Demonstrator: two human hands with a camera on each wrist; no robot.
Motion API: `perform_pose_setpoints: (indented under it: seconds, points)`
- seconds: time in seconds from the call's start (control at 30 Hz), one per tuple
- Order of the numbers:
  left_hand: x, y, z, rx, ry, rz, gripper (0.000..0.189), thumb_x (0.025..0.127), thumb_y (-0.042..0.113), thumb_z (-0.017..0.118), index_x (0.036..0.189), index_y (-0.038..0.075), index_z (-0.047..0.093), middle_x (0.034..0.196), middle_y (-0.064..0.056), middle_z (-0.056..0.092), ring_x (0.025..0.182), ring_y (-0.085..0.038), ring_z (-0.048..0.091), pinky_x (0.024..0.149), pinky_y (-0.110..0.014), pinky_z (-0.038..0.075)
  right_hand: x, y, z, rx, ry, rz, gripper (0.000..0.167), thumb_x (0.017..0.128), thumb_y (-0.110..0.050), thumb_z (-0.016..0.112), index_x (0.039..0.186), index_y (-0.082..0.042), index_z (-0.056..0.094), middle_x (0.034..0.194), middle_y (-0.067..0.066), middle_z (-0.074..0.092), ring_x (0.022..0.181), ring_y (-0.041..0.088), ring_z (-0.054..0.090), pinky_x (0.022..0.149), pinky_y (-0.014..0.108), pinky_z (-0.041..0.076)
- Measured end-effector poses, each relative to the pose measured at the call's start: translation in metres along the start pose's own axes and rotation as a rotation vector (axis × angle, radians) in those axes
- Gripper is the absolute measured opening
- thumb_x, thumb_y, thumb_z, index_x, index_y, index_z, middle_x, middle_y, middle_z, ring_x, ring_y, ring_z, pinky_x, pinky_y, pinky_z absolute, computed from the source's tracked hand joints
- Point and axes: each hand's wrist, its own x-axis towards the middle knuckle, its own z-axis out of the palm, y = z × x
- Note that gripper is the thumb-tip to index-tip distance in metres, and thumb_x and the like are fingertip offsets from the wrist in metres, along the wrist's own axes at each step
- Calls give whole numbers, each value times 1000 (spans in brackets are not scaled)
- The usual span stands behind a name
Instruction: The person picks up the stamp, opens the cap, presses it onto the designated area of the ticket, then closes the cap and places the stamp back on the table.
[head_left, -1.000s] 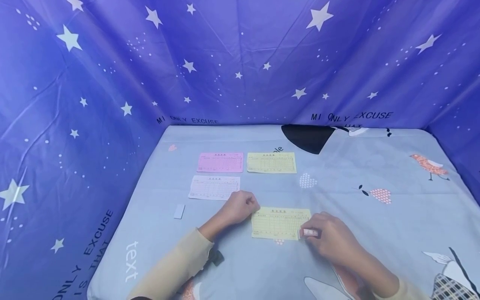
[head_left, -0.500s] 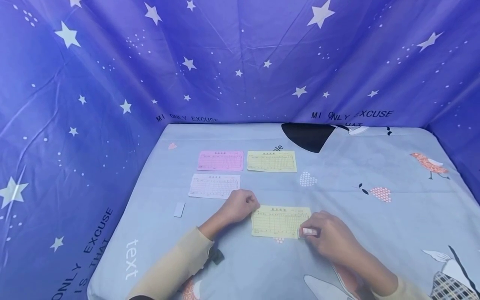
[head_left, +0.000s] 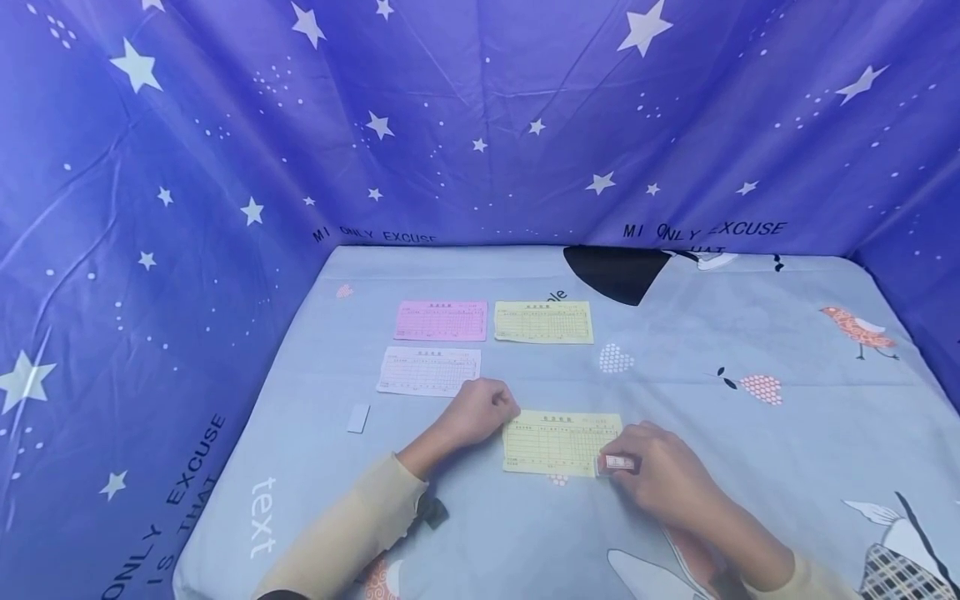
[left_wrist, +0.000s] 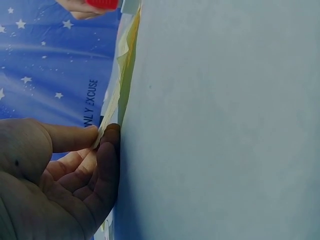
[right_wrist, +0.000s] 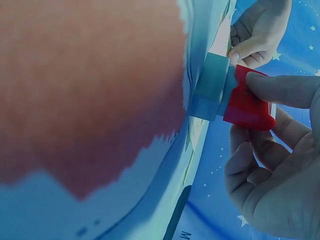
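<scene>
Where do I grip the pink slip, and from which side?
Pinch the pink slip by its left edge, from the left, using the left hand once it frees the front yellow slip. It looks thin and flat, so the edge likely needs lifting; the back yellow slip sits close on its right, the white slip just in front.

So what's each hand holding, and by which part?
Left hand: nearer yellow slip, by its top-left corner. Right hand: stamp-like block, by its red end.
</scene>
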Motion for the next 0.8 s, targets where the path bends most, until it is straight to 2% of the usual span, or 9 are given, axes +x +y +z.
perform_pose_setpoints:
  seconds: [0.47, 0.8]
  points:
    - [0, 0, 0, -2, -7, -8, 11, 93, 16, 68, 82, 16, 70, 71, 8, 64, 65, -10, 60, 63, -27, 51, 0, 1, 2, -12, 0, 29, 37, 67, -1, 86, 83, -32, 74, 88, -21, 65, 83, 4, 57, 75, 33, 51]
    - [0, 0, 1, 1, -6, -12, 10, 93, 16, 68, 84, 15, 70, 71, 8, 64, 65, -10, 61, 62, -27, 51, 1, 3, 3, 0, 5, 27, 37, 66, 1, 85, 82, -31, 74, 86, -20, 65, 82, 5, 58, 74, 33, 51]
